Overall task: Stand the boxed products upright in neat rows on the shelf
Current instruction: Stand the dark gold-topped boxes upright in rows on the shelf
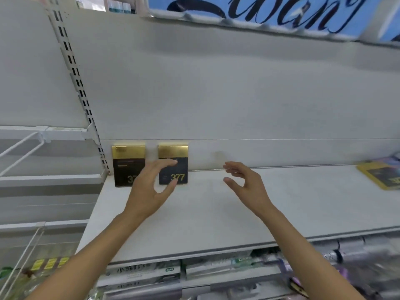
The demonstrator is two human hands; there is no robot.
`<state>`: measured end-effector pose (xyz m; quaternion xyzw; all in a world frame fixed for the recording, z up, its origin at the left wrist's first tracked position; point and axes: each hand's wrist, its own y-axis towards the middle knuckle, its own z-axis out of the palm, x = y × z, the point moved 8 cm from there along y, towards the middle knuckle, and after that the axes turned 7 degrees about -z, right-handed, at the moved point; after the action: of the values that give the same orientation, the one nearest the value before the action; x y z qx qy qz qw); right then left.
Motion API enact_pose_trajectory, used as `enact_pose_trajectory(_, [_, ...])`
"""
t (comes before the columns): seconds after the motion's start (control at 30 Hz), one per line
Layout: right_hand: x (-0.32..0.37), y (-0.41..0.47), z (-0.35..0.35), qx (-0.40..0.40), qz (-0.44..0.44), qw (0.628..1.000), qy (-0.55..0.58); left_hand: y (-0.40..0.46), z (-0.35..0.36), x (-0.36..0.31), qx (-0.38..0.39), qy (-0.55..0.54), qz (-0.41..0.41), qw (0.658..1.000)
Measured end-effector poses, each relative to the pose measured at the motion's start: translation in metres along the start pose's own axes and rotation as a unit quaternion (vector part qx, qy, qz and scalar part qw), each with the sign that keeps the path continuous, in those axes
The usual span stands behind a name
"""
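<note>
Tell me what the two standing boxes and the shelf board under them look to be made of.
Left box and right box: probably printed card, matte dark body with a shiny gold foil-like band on top that catches the light; sharp flat edges suggest cardboard. Shelf board: looks like painted sheet metal, matte pale grey, smooth with a thin folded front lip, though laminate cannot be ruled out.

bare shelf [216,213] right of upright boxes [173,165]

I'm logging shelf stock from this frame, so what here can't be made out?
- Left black-and-gold box: number partly hidden by the left hand.
- Yellow-edged box lying flat at right: cut off by the frame edge.
- Packages under the shelf: blurred, labels unreadable.
- Small print on the second box: too small; only 377 reads.
- Right hand: holds nothing.
</note>
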<state>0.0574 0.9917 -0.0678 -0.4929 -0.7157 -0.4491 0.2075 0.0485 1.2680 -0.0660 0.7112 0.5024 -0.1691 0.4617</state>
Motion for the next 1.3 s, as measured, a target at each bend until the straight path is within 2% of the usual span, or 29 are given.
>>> enact_pose_trajectory(0.1, [0.002, -0.030, -0.042, 0.002, -0.012, 1.000, -0.017, 0.004, 0.053, -0.052, 0.089, -0.029, 0.009, 0.996])
enact_pose_trajectory(0.27, [-0.010, -0.085, -0.125, -0.011, -0.017, 0.998, -0.068, -0.005, 0.142, -0.123, 0.164, -0.060, 0.025, 0.984])
enact_pose_trajectory(0.53, [-0.056, -0.187, -0.286, -0.059, 0.021, 0.993, -0.095, -0.046, 0.283, -0.248, 0.229, -0.131, 0.064, 0.963])
enact_pose_trajectory(0.77, [-0.097, -0.256, -0.396, -0.094, 0.063, 0.988, -0.106, -0.073, 0.384, -0.344, 0.271, -0.165, 0.099, 0.943])
enact_pose_trajectory(1.1, [-0.167, -0.277, -0.490, -0.132, 0.100, 0.976, -0.139, -0.052, 0.501, -0.399, 0.319, -0.168, 0.123, 0.925])
enact_pose_trajectory(1.3, [-0.227, -0.246, -0.540, -0.112, 0.123, 0.971, -0.172, 0.011, 0.584, -0.401, 0.310, -0.168, 0.080, 0.932])
